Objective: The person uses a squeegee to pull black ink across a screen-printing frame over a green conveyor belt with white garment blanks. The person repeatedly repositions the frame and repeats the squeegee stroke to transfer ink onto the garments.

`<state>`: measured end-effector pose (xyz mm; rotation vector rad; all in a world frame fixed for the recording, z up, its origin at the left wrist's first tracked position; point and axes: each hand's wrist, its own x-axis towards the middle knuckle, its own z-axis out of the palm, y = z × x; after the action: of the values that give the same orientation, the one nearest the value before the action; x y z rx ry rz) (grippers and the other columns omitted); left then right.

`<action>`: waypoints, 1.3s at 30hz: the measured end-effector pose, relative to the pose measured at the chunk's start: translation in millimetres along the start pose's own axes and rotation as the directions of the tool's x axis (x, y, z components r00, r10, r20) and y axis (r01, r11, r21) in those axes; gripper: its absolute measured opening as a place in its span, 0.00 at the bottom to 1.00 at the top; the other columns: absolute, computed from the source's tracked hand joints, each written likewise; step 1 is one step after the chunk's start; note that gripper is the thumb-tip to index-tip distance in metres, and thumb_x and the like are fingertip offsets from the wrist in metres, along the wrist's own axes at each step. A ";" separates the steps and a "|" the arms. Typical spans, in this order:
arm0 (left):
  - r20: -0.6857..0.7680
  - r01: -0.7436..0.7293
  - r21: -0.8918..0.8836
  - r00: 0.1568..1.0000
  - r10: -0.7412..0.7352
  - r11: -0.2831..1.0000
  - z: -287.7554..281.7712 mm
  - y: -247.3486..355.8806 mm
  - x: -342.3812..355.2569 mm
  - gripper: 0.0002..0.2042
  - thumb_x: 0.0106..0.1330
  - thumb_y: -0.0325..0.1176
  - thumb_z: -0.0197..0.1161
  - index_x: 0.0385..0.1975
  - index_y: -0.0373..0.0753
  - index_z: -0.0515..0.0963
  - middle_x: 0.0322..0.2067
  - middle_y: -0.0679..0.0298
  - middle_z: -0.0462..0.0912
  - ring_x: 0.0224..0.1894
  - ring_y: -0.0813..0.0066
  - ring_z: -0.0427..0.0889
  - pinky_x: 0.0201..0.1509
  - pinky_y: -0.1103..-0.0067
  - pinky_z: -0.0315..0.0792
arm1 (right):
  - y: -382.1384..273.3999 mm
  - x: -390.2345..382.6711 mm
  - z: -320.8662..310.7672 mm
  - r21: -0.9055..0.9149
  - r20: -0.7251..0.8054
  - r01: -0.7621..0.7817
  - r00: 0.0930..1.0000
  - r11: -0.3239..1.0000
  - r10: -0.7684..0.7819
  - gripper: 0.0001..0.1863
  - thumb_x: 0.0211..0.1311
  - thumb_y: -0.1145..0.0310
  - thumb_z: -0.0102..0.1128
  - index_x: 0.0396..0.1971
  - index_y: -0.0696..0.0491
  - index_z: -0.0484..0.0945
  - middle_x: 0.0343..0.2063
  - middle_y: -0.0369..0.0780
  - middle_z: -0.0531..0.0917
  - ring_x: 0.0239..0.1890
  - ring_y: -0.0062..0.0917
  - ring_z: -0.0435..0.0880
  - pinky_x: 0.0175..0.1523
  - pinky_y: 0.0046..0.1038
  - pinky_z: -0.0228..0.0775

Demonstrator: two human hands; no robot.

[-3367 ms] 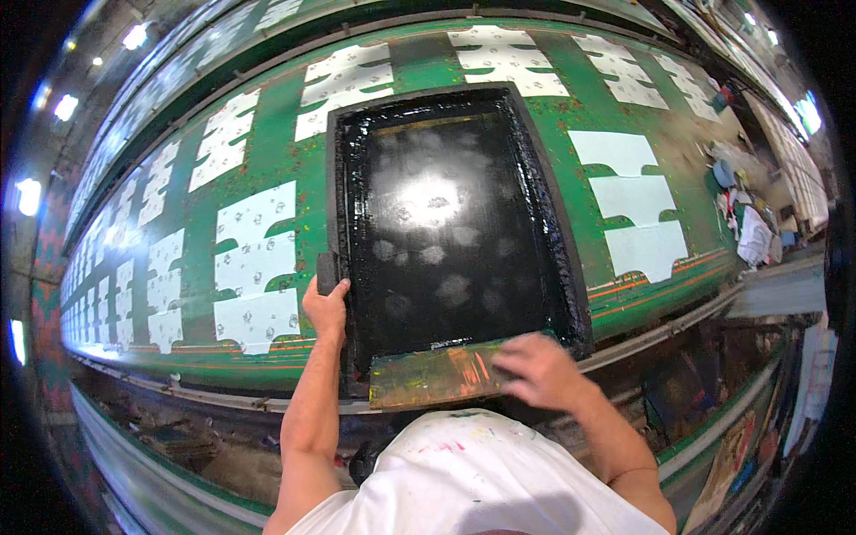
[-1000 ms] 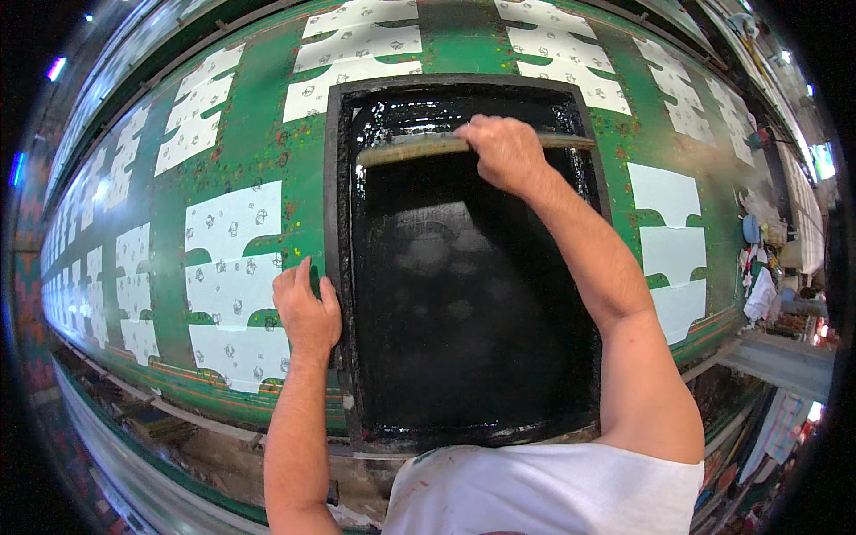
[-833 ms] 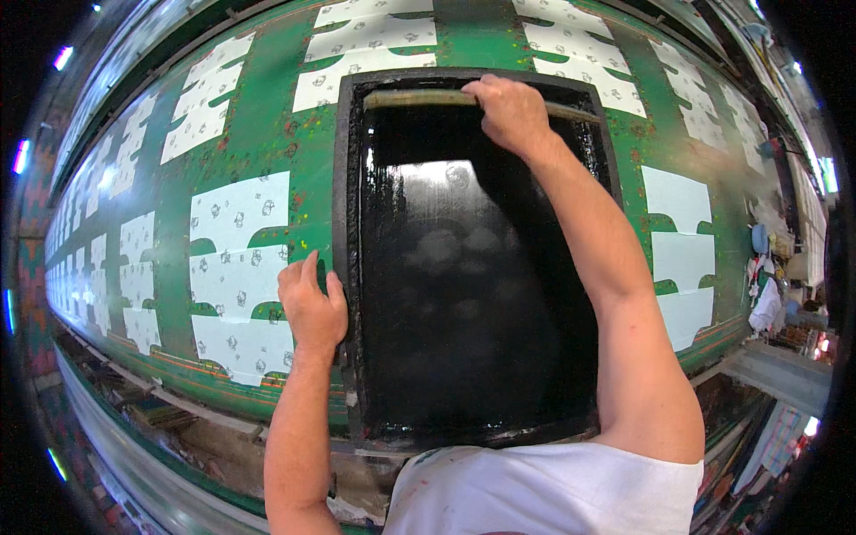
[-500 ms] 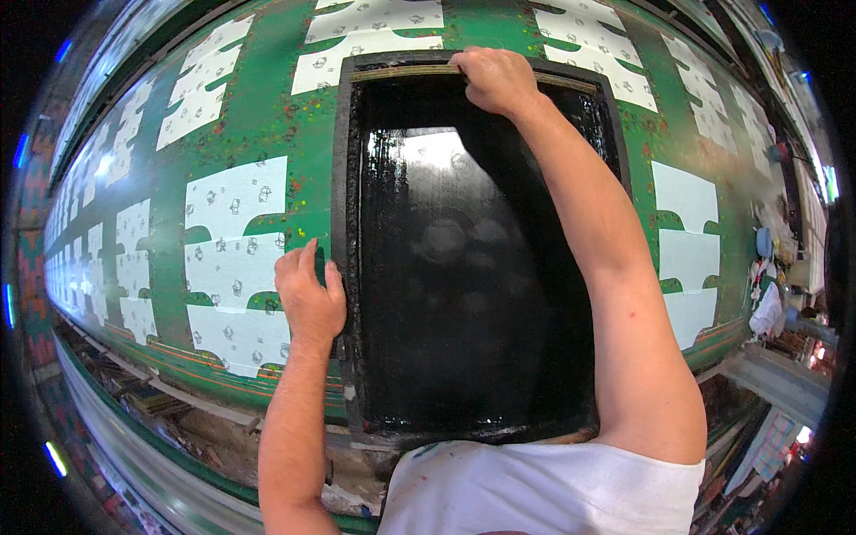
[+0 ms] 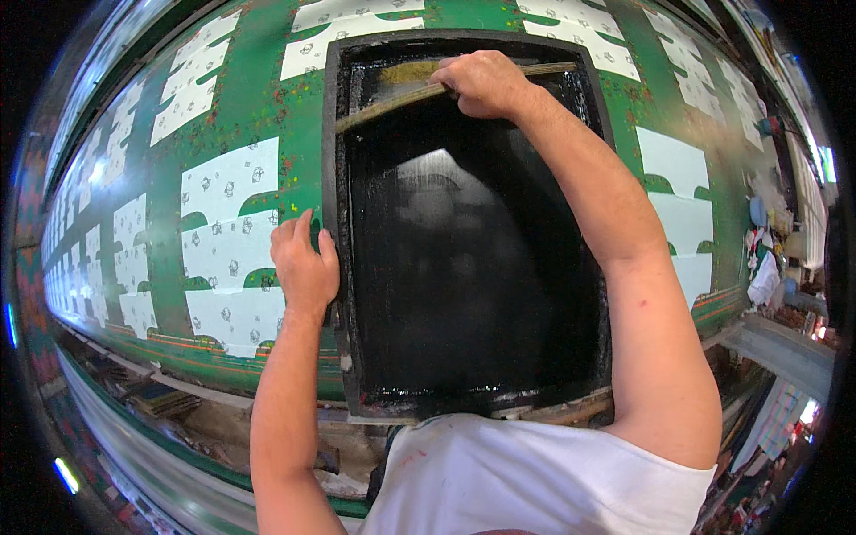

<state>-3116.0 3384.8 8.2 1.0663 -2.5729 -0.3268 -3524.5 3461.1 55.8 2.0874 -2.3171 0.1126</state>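
A dark-framed printing screen with black, wet-looking ink over its mesh lies in front of me on the green table. My right hand is closed around a long wooden-edged squeegee near the screen's far end. The squeegee lies askew, its left end closer to me and resting by the left frame bar. Beside that bar my left hand has its fingers apart, the thumb close to the frame and nothing held. Whether the thumb touches the frame I cannot tell.
White cut pieces with small printed figures lie in rows on the green table. Right of the screen, pale pieces show no figures. A metal beam and cluttered goods stand at the right.
The squeegee has swung from nearly parallel with the far frame bar to a slant, its left end coming toward me. My right hand still grips it; my left hand stays by the frame.
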 end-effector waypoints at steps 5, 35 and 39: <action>-0.013 -0.026 0.004 1.000 0.026 1.000 2.2 -2.6 0.5 0.21 0.71 0.33 0.67 0.61 0.31 0.82 0.52 0.46 0.84 0.60 0.42 0.78 0.67 0.52 0.71 | -45.2 -47.3 -7.1 0.043 0.048 0.134 0.990 0.990 -0.136 0.19 0.55 0.78 0.68 0.48 0.46 0.91 0.42 0.39 0.91 0.49 0.40 0.93 0.54 0.44 0.87; 0.067 0.028 0.069 0.997 -0.032 0.997 2.1 2.2 4.9 0.21 0.75 0.40 0.63 0.63 0.37 0.83 0.58 0.49 0.85 0.65 0.46 0.79 0.68 0.53 0.74 | -345.5 -356.4 -42.8 0.178 -0.014 -0.149 0.988 0.973 0.154 0.11 0.58 0.70 0.70 0.42 0.49 0.89 0.36 0.38 0.88 0.42 0.35 0.91 0.48 0.38 0.82; 0.066 0.039 0.051 0.997 -0.042 0.998 2.2 0.9 5.2 0.21 0.74 0.40 0.63 0.62 0.37 0.83 0.57 0.49 0.85 0.64 0.46 0.79 0.68 0.53 0.74 | -314.7 -340.0 -57.8 0.193 0.173 -0.153 0.978 0.969 0.120 0.13 0.56 0.72 0.71 0.43 0.48 0.90 0.36 0.39 0.89 0.43 0.38 0.92 0.48 0.42 0.84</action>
<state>-3120.9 3381.8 7.6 1.1447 -2.6348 -0.3150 -3177.9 3770.1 104.2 2.0941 -2.6500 0.2021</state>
